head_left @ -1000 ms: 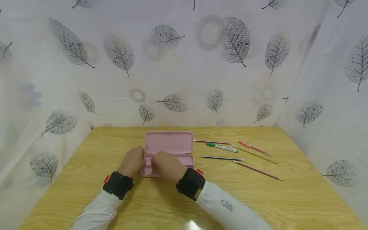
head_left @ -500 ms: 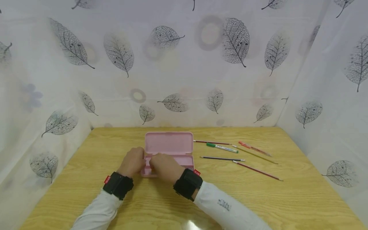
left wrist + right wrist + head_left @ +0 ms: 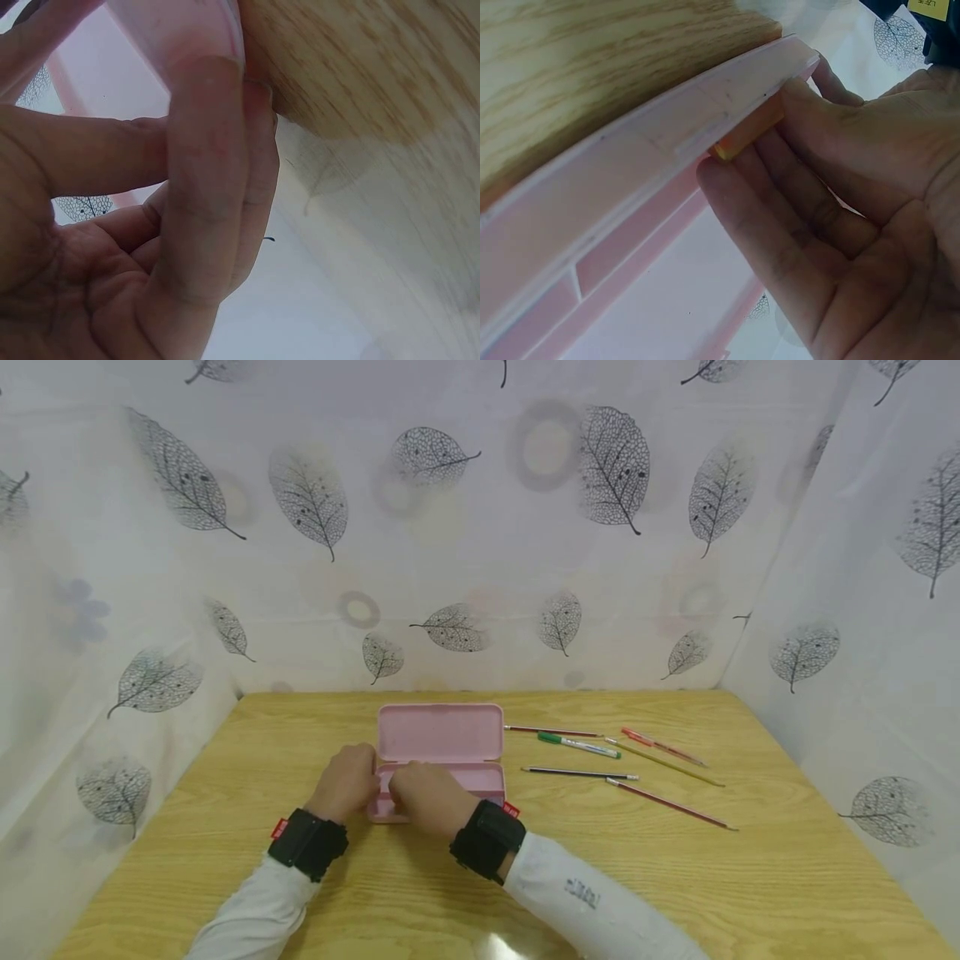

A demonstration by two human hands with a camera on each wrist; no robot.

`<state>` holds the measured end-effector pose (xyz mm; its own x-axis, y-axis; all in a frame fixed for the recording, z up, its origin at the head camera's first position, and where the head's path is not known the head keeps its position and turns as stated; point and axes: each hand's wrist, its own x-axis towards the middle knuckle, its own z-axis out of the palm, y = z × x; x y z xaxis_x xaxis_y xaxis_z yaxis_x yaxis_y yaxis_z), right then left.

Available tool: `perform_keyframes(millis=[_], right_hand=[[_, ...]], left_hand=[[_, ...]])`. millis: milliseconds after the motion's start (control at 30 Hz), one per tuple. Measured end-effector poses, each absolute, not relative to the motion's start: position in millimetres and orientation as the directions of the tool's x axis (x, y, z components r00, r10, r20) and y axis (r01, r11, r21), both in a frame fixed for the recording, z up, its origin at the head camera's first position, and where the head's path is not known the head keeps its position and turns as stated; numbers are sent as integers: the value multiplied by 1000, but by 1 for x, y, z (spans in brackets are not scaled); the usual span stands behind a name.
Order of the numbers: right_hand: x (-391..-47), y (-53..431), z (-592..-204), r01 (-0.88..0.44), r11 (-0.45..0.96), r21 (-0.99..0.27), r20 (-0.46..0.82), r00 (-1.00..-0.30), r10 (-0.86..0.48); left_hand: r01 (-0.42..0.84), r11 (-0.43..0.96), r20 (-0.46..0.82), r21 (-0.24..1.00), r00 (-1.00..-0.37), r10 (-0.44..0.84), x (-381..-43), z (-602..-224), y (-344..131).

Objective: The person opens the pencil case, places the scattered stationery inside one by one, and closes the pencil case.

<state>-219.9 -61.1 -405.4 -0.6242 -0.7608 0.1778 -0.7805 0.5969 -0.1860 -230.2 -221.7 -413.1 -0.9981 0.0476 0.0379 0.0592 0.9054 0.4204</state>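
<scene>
A pink pencil case (image 3: 442, 732) lies on the table with its lid raised at the back. My left hand (image 3: 347, 783) pinches the left end wall of the case (image 3: 199, 34) between thumb and fingers. Over the case's left part, my right hand (image 3: 431, 795) reaches in from the front. In the right wrist view, the thumb and fingers of the right hand (image 3: 832, 172) hold a small orange block (image 3: 750, 131) just inside the front wall. The hand covers part of the block, and its exact kind cannot be made out.
To the right of the case lie a green-capped pen (image 3: 579, 745), a red pen (image 3: 663, 747), a dark pencil (image 3: 579, 772), a yellow pencil (image 3: 667, 762) and red pencils, one in front (image 3: 671, 804), one behind (image 3: 555, 731). Leaf-patterned cloth (image 3: 480, 568) walls the table (image 3: 420, 902).
My right hand and forearm have shifted slightly left over the case, and the orange seen under the fingers a second ago is now hidden in the head view. My left hand stays put.
</scene>
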Motion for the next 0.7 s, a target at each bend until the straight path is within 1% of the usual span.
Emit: perform_keyframes(millis=[133, 367, 700], right_hand=[[-220, -62, -405, -778, 604, -176, 169, -628, -760], [-220, -63, -407, -780, 609, -144, 162, -626, -763], [-222, -61, -409, -786, 600, -150, 166, -619, -768]], left_hand=[[42, 902, 17, 430, -999, 38, -230, -412, -221], [57, 902, 32, 428, -998, 48, -230, -414, -221], [65, 902, 41, 427, -998, 53, -231, -416, -222]])
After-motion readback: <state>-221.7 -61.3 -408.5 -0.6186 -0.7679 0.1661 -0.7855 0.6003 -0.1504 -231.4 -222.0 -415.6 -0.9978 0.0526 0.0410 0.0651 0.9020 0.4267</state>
